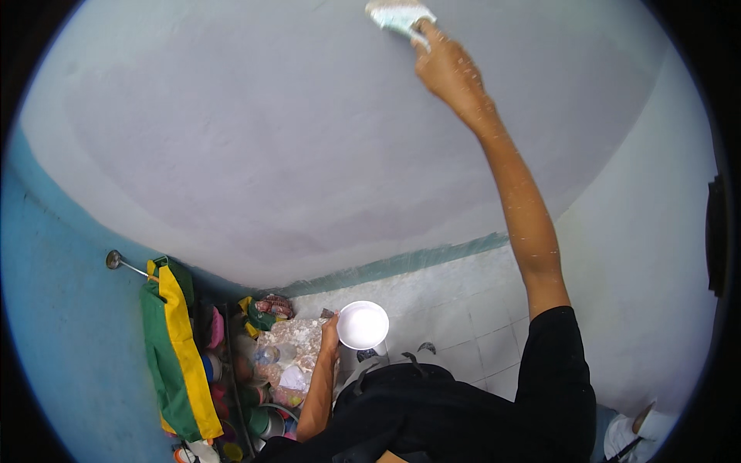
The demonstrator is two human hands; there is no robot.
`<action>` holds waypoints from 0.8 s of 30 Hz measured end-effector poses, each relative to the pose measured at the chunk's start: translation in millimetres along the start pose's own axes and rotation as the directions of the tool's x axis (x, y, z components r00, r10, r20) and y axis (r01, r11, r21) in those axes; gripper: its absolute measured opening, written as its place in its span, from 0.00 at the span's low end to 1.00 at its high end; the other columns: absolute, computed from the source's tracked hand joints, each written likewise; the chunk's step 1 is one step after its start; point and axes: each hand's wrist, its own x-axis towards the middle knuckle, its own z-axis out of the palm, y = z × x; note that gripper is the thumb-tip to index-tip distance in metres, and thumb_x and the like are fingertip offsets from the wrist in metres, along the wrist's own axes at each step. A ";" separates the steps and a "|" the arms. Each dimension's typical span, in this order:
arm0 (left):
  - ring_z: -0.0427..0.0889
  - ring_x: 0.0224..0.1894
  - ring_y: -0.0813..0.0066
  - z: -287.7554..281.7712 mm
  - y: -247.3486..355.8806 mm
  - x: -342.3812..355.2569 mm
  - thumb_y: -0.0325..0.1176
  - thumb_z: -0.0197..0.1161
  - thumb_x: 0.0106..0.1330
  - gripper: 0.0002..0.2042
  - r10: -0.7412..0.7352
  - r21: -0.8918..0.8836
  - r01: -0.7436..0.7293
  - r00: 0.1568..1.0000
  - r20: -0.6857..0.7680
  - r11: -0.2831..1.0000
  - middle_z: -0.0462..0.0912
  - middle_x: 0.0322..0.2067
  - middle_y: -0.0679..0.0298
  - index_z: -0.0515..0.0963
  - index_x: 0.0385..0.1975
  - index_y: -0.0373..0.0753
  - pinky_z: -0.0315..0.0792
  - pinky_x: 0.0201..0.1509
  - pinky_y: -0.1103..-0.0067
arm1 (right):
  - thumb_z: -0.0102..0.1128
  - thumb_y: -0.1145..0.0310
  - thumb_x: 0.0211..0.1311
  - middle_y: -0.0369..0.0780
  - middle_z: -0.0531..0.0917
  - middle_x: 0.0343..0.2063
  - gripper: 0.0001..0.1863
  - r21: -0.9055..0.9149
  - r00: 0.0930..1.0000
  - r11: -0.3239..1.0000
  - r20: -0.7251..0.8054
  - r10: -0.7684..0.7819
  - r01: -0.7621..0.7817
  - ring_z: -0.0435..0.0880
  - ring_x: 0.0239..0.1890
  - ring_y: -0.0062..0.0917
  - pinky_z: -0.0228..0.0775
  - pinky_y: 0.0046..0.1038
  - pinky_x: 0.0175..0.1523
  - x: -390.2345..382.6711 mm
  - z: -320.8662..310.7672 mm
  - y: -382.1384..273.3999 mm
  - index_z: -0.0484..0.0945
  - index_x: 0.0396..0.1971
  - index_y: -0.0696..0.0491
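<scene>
Stretched far up and ahead, my right hand (451,73) is wrapped round the handle of a wide paintbrush (401,15). Its bristle end lies against the wall (309,139), whose middle is pale lilac with a lighter band round it. Small white specks dot my right hand and forearm. Low in front of my body, my left hand (330,333) grips the left side of a round white bowl (363,325). White paint-like liquid shows inside the bowl, which is held about level. My left fingers are partly hidden by the bowl.
Along the blue left wall (62,309) hangs a green and yellow cloth (171,347), near a metal ladle (116,260). Beneath it stands a rack with pots and containers (262,420). A splattered plastic sheet (297,339) covers items beside my left arm. Pale tiles (463,332) form the floor.
</scene>
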 end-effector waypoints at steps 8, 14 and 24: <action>0.82 0.41 0.70 -21.1 -4.7 -1.5 0.43 0.46 0.75 0.20 0.020 -0.066 -0.022 0.999 -0.034 0.998 0.82 0.40 0.58 0.77 0.47 0.31 0.74 0.47 0.74 | 0.47 0.77 0.62 0.56 0.79 0.29 0.28 -0.047 0.976 0.994 0.193 0.105 -0.098 0.82 0.30 0.49 0.77 0.45 0.34 -125.2 144.1 20.5 0.61 0.64 0.57; 0.82 0.39 0.72 -29.1 1.6 0.9 0.42 0.46 0.75 0.20 0.052 -0.025 -0.053 0.998 -0.038 0.998 0.83 0.38 0.59 0.78 0.45 0.31 0.74 0.46 0.75 | 0.44 0.70 0.71 0.54 0.80 0.27 0.23 -0.063 0.924 0.975 0.314 0.220 -0.211 0.81 0.28 0.49 0.74 0.45 0.33 -216.8 207.2 37.0 0.61 0.64 0.54; 0.81 0.38 0.73 -35.4 24.4 14.5 0.44 0.47 0.75 0.20 0.072 -0.056 -0.074 0.997 -0.035 0.996 0.82 0.37 0.60 0.78 0.43 0.31 0.74 0.43 0.75 | 0.50 0.74 0.65 0.55 0.81 0.33 0.27 -0.202 0.676 0.890 0.588 0.445 -0.410 0.83 0.38 0.50 0.75 0.45 0.41 -318.9 244.4 71.1 0.61 0.64 0.56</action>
